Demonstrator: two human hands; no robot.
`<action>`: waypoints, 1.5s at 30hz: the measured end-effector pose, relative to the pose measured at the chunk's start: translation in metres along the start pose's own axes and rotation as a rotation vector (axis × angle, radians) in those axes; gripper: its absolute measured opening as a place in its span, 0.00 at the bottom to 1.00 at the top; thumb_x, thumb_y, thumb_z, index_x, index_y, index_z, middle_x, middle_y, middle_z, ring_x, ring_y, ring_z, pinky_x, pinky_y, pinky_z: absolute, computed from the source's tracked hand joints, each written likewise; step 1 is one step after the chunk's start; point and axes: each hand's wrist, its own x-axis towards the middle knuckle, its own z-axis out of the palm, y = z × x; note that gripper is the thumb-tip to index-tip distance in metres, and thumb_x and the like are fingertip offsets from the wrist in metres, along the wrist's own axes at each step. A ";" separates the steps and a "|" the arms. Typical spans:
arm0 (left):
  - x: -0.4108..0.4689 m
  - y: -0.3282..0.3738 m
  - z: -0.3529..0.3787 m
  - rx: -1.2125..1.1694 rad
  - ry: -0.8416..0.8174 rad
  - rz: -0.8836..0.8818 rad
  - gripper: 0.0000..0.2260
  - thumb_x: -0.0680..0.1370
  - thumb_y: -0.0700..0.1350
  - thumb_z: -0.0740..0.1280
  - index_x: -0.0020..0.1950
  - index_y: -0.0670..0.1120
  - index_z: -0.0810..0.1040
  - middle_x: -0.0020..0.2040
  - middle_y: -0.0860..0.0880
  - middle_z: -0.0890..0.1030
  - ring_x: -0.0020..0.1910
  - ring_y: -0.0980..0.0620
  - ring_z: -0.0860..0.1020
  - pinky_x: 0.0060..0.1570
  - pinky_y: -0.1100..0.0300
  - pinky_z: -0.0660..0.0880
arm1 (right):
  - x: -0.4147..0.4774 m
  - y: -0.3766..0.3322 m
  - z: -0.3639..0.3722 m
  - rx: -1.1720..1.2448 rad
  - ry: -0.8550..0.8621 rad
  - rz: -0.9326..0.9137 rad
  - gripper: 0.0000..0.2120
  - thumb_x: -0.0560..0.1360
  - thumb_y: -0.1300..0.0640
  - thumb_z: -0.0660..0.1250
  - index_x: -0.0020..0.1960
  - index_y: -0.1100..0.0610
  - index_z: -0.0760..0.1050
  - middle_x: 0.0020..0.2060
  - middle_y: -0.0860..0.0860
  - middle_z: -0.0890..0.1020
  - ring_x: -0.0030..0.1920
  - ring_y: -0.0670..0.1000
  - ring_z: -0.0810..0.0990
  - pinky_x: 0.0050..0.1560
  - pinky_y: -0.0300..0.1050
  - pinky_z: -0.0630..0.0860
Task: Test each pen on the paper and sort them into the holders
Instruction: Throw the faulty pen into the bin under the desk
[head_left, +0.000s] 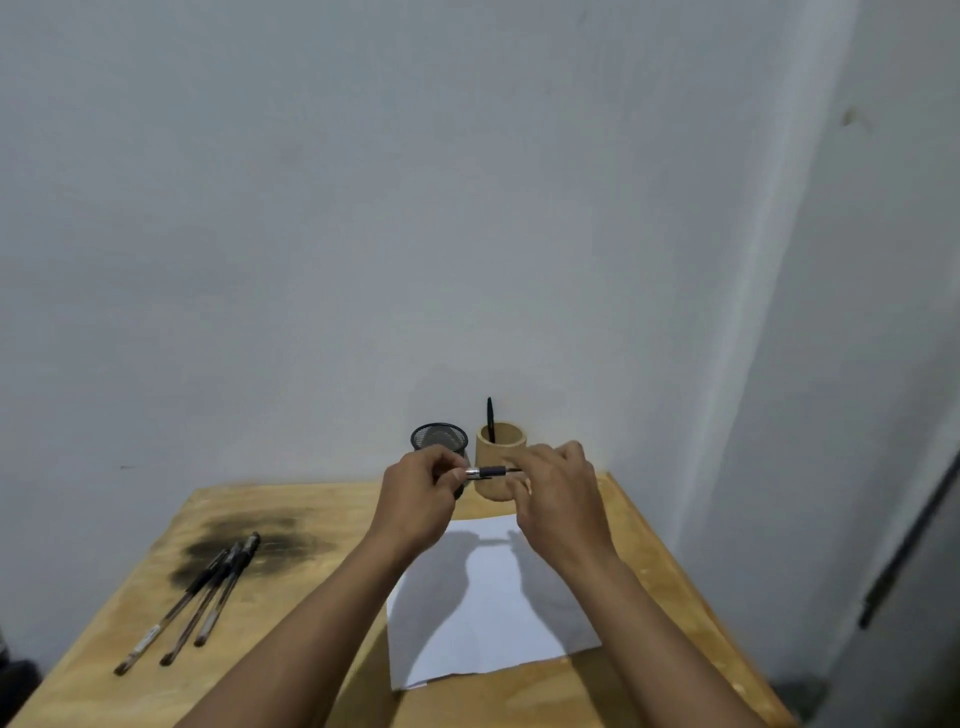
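Both hands are raised over the far end of a white sheet of paper (488, 608). My left hand (418, 493) pinches the silver-banded end of a black pen (491, 472) that lies level between the hands. My right hand (558, 491) holds the pen's other end, with its fingers curled round it. Behind the hands stand a black mesh holder (439, 436) and a wooden holder (501, 441), side by side. One black pen (489, 415) stands upright in the wooden holder. Three more pens (200, 597) lie together on the table's left side.
The wooden table (322, 675) has a dark scorch mark (254, 545) at its left rear, under the tips of the loose pens. A grey wall rises right behind the holders, and another wall closes in on the right. The table's left and right edges are close.
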 end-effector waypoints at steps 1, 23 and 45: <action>0.000 0.005 0.004 -0.009 -0.011 0.013 0.05 0.78 0.41 0.68 0.45 0.48 0.83 0.38 0.54 0.83 0.40 0.54 0.80 0.38 0.66 0.71 | -0.001 0.007 -0.004 -0.029 -0.025 0.012 0.11 0.79 0.56 0.68 0.60 0.46 0.82 0.51 0.44 0.85 0.48 0.51 0.68 0.48 0.46 0.65; -0.103 0.046 0.225 0.446 -0.659 0.457 0.23 0.84 0.56 0.51 0.69 0.43 0.72 0.70 0.41 0.72 0.72 0.41 0.67 0.70 0.47 0.64 | -0.181 0.217 -0.097 -0.142 0.056 0.831 0.10 0.77 0.57 0.69 0.57 0.50 0.83 0.49 0.50 0.87 0.53 0.57 0.83 0.48 0.47 0.78; -0.106 0.025 0.250 0.706 -0.682 0.458 0.34 0.76 0.66 0.37 0.81 0.57 0.49 0.82 0.45 0.49 0.81 0.43 0.46 0.76 0.36 0.46 | -0.358 0.347 0.072 -0.238 -0.585 1.214 0.11 0.79 0.61 0.62 0.58 0.59 0.80 0.57 0.59 0.83 0.58 0.60 0.81 0.51 0.51 0.78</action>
